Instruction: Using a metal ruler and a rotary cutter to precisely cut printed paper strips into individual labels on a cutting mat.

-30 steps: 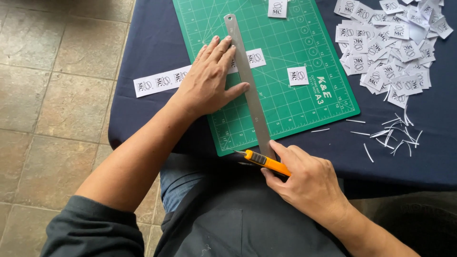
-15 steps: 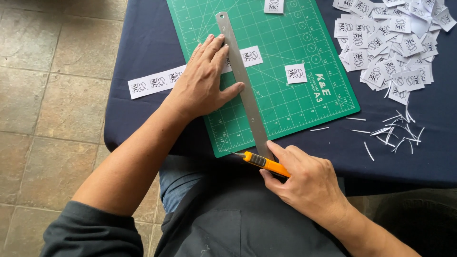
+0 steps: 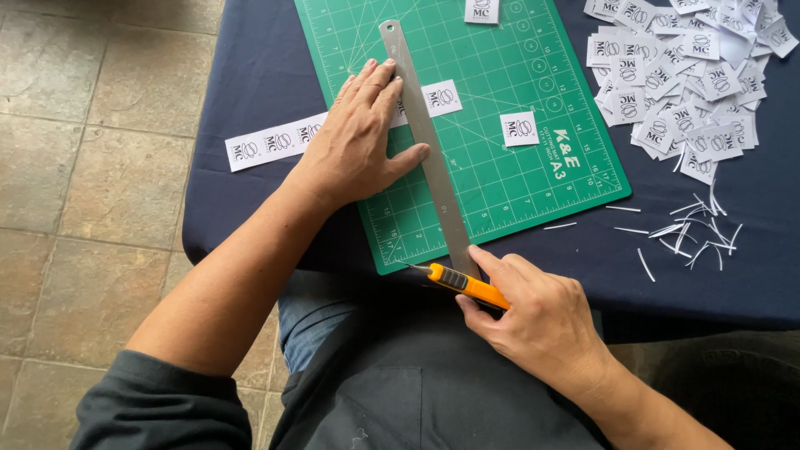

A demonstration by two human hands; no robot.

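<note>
My left hand (image 3: 360,142) lies flat with fingers spread, pressing a long steel ruler (image 3: 427,142) and a white strip of printed labels (image 3: 271,142) onto a green cutting mat (image 3: 508,183). The ruler runs diagonally from the mat's far side to its near edge. My right hand (image 3: 533,321) grips an orange utility knife (image 3: 462,283) at the mat's near edge, beside the ruler's near end, blade pointing left. A cut label (image 3: 442,97) sits just right of the ruler.
Two more single labels (image 3: 519,128) lie on the mat. A heap of cut labels (image 3: 683,79) covers the dark blue tablecloth (image 3: 250,75) at the right, with thin paper offcuts (image 3: 687,233) below it. Tiled floor (image 3: 83,125) lies to the left.
The view has shifted slightly, so everything sits a little further left in the picture. Both hands, ruler and knife keep their places relative to the mat.
</note>
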